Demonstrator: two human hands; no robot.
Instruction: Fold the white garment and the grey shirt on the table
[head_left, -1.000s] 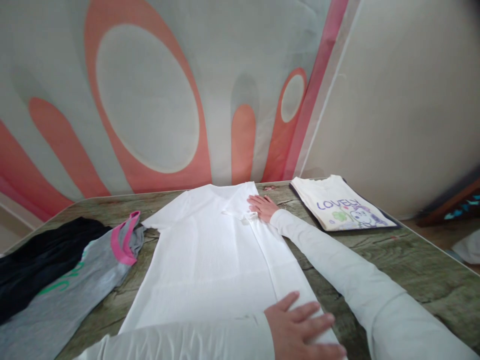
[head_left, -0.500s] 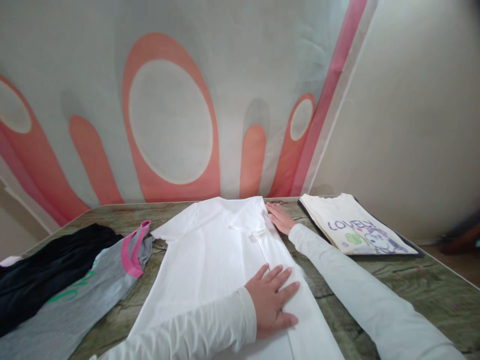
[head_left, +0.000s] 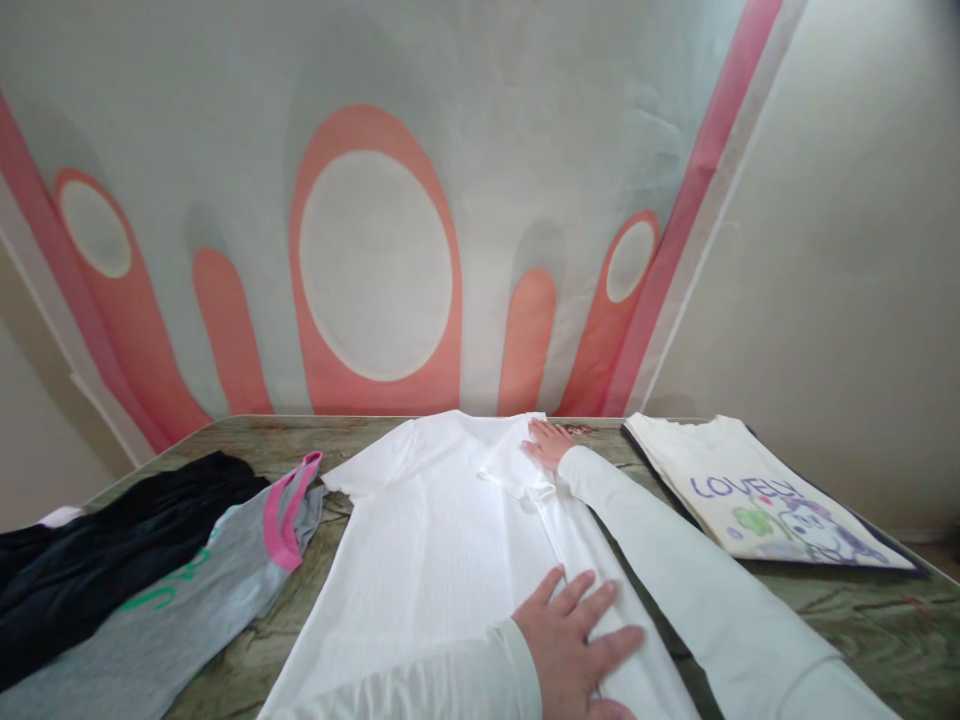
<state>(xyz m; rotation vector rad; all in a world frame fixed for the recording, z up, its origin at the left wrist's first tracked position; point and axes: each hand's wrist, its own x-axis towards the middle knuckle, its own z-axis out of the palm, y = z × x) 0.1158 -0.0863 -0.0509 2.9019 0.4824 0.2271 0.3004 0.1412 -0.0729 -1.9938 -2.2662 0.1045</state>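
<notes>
White shirt (head_left: pixel 427 570) lies face-up along the middle of the table (head_left: pixel 885 630), its right side apparently folded inward, with that sleeve (head_left: pixel 517 472) laid over the body. Left hand (head_left: pixel 574 640) rests on the folded strip, fingers spread; right hand (head_left: pixel 549 444) lies open at the shoulder, pinching nothing visible. Pressing this fold flat seems the step in hand; next probably calls for turning in the opposite side, whose sleeve (head_left: pixel 371 465) sticks out.

A black garment (head_left: pixel 142 550) and a pink-trimmed grey garment (head_left: pixel 217 605) lie left, a cream "LOVELY" garment (head_left: pixel 739 460) right.
</notes>
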